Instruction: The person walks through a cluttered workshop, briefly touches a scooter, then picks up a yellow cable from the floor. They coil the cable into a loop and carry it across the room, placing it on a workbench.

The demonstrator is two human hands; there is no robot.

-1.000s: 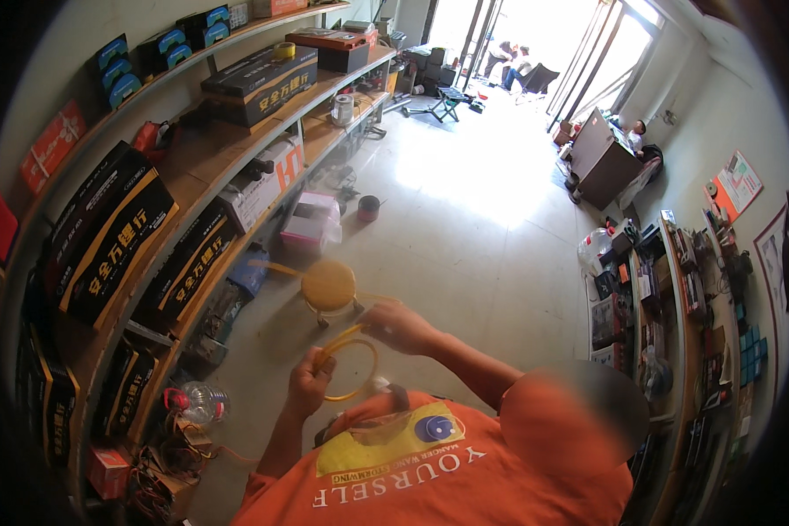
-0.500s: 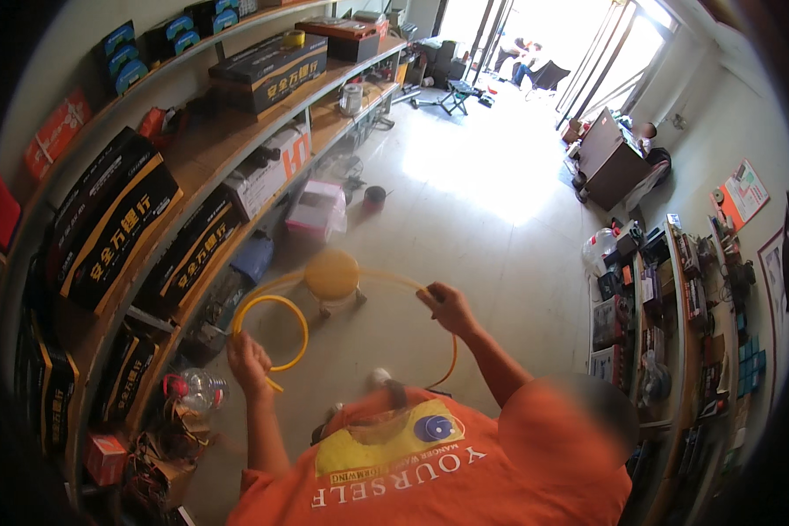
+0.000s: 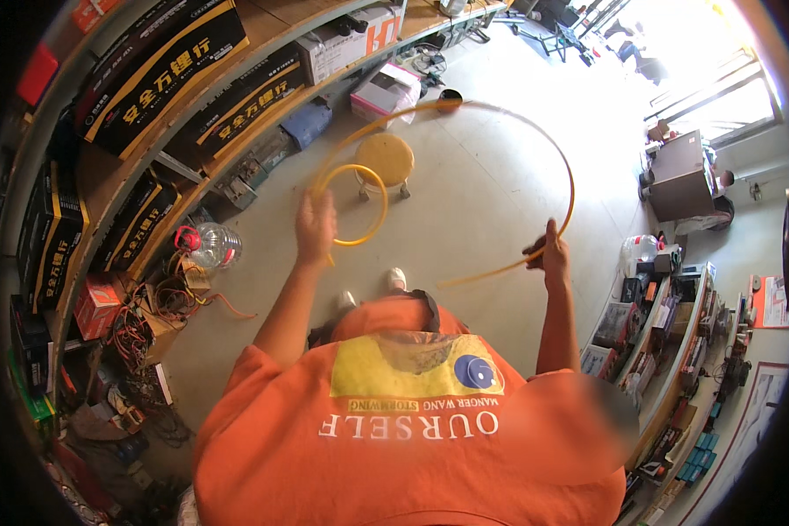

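Observation:
A thin, flexible yellow tube (image 3: pixel 572 180) runs in a wide arc between my hands, above the floor. My left hand (image 3: pixel 316 223) is closed around it, with a small coil of the tube looping out to the right of the fist and a short end below. My right hand (image 3: pixel 552 250) grips the tube farther along; its free end points left, toward the space in front of my orange shirt (image 3: pixel 412 421). Slight motion blur softens the left hand's fingers. Beyond the small coil stands a round yellow-topped stool (image 3: pixel 384 159).
Wooden shelves (image 3: pixel 263 114) with black boxes line the left side. A clear plastic bottle (image 3: pixel 215 245) and tangled wires (image 3: pixel 140 320) lie beside them. Low shelves (image 3: pixel 657 351) full of goods stand at right. A desk (image 3: pixel 679 175) is farther back, near the bright doorway.
My right hand has moved away from my left, and the tube's arc between them has grown much wider. The view has tilted down and turned left.

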